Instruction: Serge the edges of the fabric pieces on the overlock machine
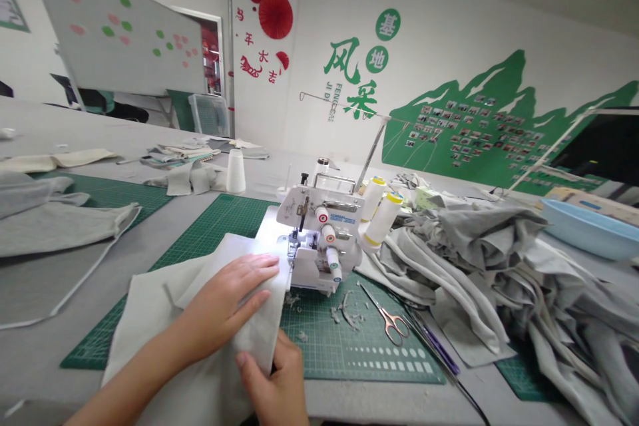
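A white overlock sewing machine (319, 233) stands on the green cutting mat (319, 359), its needle area lit. Pale grey fabric (144, 309) runs up to the presser foot, its right edge lined up with the machine. My left hand (239, 296) lies flat on top of the fabric, fingers extended toward the needle. Lower down, my right hand (279, 376) pinches the fabric's right edge, thumb above and fingers underneath. Thread cones with yellow tops (382, 219) stand behind the machine.
Copper-handled scissors (392, 326) and fabric scraps (347, 309) lie on the mat, with purple-handled tweezers (439, 346) and a cord alongside. Grey fabric (479, 266) is heaped at right, near a blue basin (589, 229). A white thread cone (236, 172) stands behind. More fabric (60, 226) lies left.
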{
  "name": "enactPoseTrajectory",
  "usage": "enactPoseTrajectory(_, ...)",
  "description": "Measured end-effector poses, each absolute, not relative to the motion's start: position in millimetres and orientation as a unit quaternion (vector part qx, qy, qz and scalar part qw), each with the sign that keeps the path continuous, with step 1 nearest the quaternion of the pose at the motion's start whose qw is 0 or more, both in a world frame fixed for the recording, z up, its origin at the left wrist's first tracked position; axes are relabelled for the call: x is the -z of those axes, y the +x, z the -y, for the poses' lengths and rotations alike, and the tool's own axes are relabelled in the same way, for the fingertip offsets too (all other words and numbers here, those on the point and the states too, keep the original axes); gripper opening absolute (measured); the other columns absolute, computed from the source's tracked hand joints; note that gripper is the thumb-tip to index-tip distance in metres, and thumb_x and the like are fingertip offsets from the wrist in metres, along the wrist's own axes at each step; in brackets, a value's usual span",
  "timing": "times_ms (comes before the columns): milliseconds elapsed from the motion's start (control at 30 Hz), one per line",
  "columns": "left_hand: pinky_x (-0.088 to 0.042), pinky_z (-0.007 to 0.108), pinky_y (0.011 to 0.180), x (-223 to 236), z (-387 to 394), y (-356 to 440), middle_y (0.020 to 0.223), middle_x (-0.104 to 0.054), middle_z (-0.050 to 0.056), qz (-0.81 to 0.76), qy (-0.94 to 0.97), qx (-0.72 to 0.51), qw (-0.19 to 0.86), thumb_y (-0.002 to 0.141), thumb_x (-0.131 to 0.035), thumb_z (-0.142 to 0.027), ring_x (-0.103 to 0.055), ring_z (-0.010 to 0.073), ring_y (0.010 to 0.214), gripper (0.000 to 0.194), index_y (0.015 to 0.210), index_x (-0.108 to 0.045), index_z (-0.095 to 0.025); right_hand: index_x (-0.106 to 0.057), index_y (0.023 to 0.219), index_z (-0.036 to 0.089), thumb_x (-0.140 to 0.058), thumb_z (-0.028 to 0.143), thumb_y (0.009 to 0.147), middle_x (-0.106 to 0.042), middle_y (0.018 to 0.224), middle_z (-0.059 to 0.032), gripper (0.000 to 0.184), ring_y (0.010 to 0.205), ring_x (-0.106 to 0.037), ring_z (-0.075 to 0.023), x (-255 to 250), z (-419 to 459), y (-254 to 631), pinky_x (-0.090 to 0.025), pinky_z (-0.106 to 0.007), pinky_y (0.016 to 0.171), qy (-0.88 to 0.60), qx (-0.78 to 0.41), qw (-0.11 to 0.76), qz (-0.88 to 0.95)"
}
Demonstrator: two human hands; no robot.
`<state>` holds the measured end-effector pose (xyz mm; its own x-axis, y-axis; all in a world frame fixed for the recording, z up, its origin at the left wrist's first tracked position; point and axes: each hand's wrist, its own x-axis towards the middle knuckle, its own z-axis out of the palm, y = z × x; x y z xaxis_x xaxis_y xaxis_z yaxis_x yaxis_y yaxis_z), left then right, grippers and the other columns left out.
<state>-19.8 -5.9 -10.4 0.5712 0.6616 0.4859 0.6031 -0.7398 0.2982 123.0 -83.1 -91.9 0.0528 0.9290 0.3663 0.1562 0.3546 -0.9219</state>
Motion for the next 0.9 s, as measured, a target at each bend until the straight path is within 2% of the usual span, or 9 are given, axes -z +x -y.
enactPoseTrajectory(367, -0.043, 0.047, 0.114, 12.3, 6.8, -18.5, 0.144, -0.059, 0.005, -0.358, 0.883, -0.301, 0.040, 0.100, -0.049, -0.033, -0.054, 0.0251, 0.133, 0.037, 0.134, -0.060, -0.027, -0.070, 0.067, 0.016, -0.059, 0.027, 0.081, -0.067, 0.072, -0.0058, 0.021, 0.069, -0.061, -0.0209, 93.0, 83.0, 123.5, -0.041, -0.028, 0.063, -0.463, -0.346, 0.550, 0.604)
enactPoseTrajectory(900, -0.042, 0.047, 0.115, 13.4, 6.1, -19.0, 0.145, -0.058, 0.004, -0.358, 0.885, -0.294, 0.034, 0.100, -0.048, -0.033, -0.053, 0.0249, 0.134, 0.037, 0.135, -0.059, -0.026, -0.071, 0.071, 0.016, -0.060, 0.027, 0.083, -0.068, 0.073, -0.0060, 0.020, 0.070, -0.062, -0.0218, 92.5, 84.2, 123.2, -0.044, -0.028, 0.064, -0.464, -0.345, 0.553, 0.599)
